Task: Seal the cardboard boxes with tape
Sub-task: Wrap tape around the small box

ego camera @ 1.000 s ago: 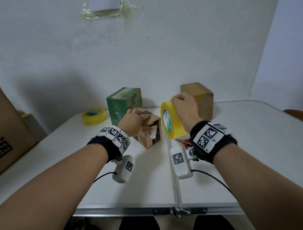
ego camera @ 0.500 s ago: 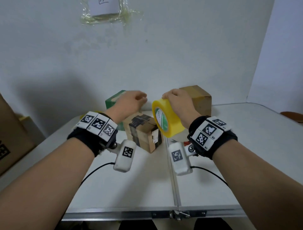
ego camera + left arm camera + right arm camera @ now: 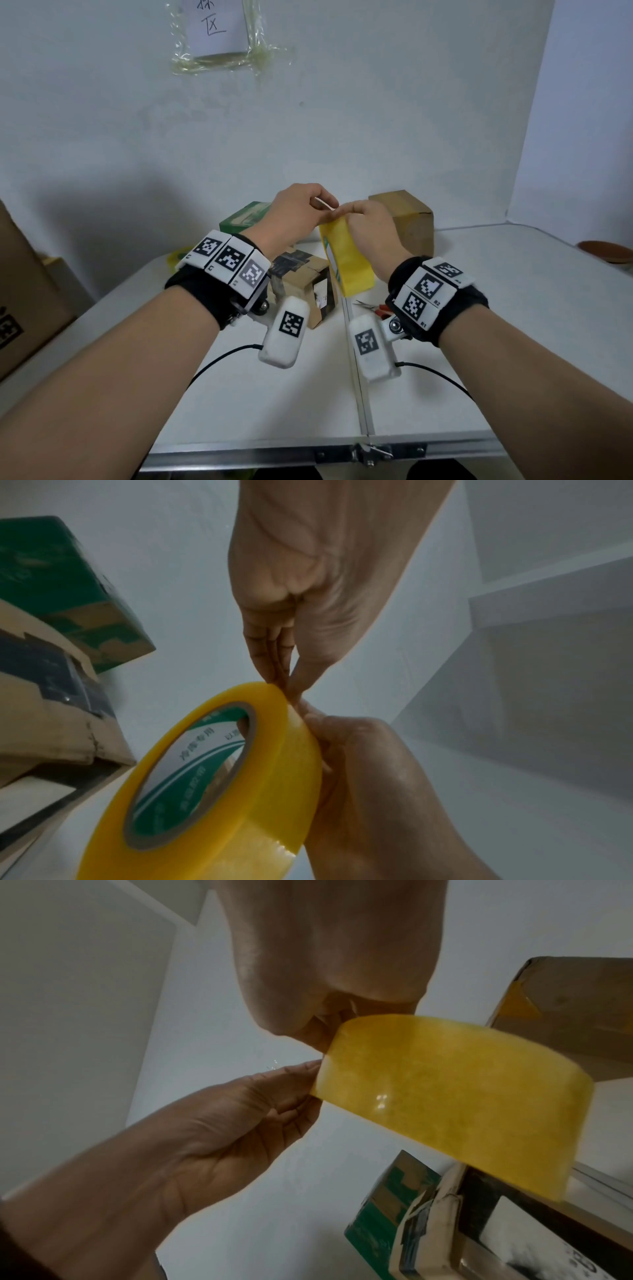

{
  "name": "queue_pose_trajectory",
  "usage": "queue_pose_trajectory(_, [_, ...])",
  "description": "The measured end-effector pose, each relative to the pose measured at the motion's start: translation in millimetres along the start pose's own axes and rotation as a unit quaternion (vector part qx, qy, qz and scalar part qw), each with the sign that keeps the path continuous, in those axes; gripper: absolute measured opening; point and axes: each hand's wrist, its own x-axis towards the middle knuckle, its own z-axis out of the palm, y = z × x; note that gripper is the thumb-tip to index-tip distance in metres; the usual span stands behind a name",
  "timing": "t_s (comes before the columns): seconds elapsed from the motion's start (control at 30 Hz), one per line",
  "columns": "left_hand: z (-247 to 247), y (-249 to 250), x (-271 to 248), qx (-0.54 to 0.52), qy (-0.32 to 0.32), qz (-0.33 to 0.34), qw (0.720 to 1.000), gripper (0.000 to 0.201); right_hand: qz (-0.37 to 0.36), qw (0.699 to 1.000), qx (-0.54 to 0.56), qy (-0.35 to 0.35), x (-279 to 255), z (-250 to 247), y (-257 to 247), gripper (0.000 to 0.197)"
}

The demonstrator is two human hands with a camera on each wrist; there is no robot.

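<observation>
A yellow tape roll (image 3: 346, 260) is held upright in the air over the table by my right hand (image 3: 356, 214), whose fingers curl round its top rim. My left hand (image 3: 322, 205) meets it there and pinches the tape at the top edge of the roll (image 3: 219, 791), thumb against fingertips (image 3: 286, 674). Below the hands, a small brown box (image 3: 301, 277) with dark tape on its flaps sits on the white table (image 3: 513, 308). A green box (image 3: 239, 219) stands behind it and a plain brown box (image 3: 407, 216) at the back right.
Scissors with red handles (image 3: 375, 306) lie on the table under my right wrist. A second yellow roll (image 3: 174, 258) peeks out behind my left wrist. A large cardboard carton (image 3: 24, 291) stands off the table's left side. The wall is close behind the boxes.
My left hand left the small brown box, rose and now pinches the tape at the roll's top. My right hand lifted the roll higher and turned it edge-on.
</observation>
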Motion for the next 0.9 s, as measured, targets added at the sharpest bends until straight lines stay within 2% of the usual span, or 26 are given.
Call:
queue_pose_trajectory(0.17, [-2.0, 5.4, 3.6, 0.022, 0.004, -0.018, 1.0, 0.019, -0.021, 1.0, -0.007, 0.005, -3.3, -0.7, 0.4, 0.037])
queue_pose_trajectory(0.33, [-6.2, 4.5, 4.3, 0.001, -0.047, -0.035, 0.998, 0.009, -0.006, 0.999, -0.046, -0.028, -2.6, -3.7, -0.1, 0.051])
queue_pose_trajectory(0.43, [-6.7, 2.1, 3.8, -0.005, -0.046, -0.023, 0.999, 0.003, 0.003, 0.999, -0.042, -0.03, -0.9, -2.8, 0.1, 0.047])
queue_pose_trajectory(0.53, [-3.0, -5.3, 7.3, 0.014, -0.007, -0.007, 1.0, 0.002, 0.062, 0.998, 0.005, -0.019, 1.9, -1.7, 3.5, 0.05])
queue_pose_trajectory(0.63, [-1.3, -11.3, 12.1, 0.042, 0.028, -0.01, 0.999, 0.008, 0.147, 0.987, 0.063, -0.029, 3.0, -3.3, 8.6, 0.069])
queue_pose_trajectory(0.7, [-3.6, -14.6, 17.1, 0.037, 0.034, -0.018, 0.999, 0.012, 0.179, 0.98, 0.074, -0.047, 2.1, -4.3, 9.2, 0.079])
queue_pose_trajectory(0.77, [-7.7, -17.0, 20.5, 0.027, 0.026, -0.026, 0.999, 0.012, 0.176, 0.981, 0.057, -0.062, 0.3, -4.5, 7.7, 0.075])
queue_pose_trajectory(0.9, [-24.0, -29.7, 26.6, -0.025, 0.026, -0.046, 0.998, 0.014, 0.119, 0.992, 0.006, -0.049, 0.2, -5.1, 6.5, 0.047])
